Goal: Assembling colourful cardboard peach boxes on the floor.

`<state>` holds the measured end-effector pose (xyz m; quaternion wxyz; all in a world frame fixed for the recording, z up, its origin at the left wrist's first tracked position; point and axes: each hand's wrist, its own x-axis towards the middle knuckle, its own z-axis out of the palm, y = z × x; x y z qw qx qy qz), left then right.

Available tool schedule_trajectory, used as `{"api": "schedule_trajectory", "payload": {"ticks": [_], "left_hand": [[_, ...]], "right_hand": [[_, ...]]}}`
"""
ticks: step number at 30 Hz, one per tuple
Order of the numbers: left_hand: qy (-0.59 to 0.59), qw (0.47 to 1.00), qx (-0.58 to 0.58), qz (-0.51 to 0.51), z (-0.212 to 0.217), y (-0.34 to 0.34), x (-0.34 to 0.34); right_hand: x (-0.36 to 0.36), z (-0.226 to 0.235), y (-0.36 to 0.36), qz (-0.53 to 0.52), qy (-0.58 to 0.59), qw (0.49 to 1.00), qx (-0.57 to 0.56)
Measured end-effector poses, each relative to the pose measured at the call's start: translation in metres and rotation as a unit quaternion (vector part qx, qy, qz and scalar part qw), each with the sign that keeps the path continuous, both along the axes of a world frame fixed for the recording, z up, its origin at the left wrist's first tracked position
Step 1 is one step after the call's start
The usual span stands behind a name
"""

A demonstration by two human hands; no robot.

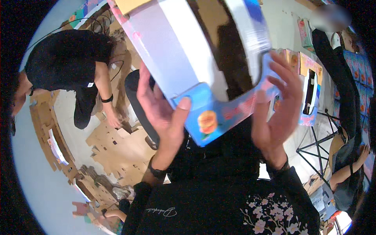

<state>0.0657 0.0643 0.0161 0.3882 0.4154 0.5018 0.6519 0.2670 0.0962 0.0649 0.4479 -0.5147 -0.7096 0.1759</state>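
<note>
A printed cardboard box [156,43] with purple, white and blue panels is held up in front of me, tilted. It has a long dark cut-out opening, and its near blue and pink edge carries a picture of an orange fruit or flower. My left hand [160,107] grips its near left corner, the thumb pressed on the printed face and the fingers behind. At the right end my right hand [280,105] is against the edge, thumb and curved fingers on it, slightly blurred. The box's far end runs out of the picture.
At the left a person in black [66,62] crouches over flattened cardboard [113,152] on the floor. A similar printed box [311,76] stands at the right beside a black metal frame [315,147]. Another person [348,172] is at the far right, near stacked blue boxes [357,68].
</note>
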Motion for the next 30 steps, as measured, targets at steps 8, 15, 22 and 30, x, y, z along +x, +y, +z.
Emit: {"api": "schedule_trajectory", "payload": {"ticks": [8,15,22,30], "left_hand": [[0.099,0.974,0.109,-0.170,0.007,0.016,0.042],[-0.053,0.984,0.057,-0.159,0.008,0.006,-0.009],[-0.207,0.957,0.086,-0.184,0.006,0.002,-0.014],[-0.293,0.932,0.088,-0.196,0.008,0.001,-0.012]], "right_hand": [[0.029,-0.007,0.006,-0.142,-0.004,0.985,-0.093],[0.176,-0.026,-0.003,-0.282,0.028,0.954,-0.100],[0.294,-0.063,-0.030,-0.347,-0.224,0.906,-0.097],[0.391,-0.181,-0.063,-0.230,-0.206,0.896,-0.319]]}}
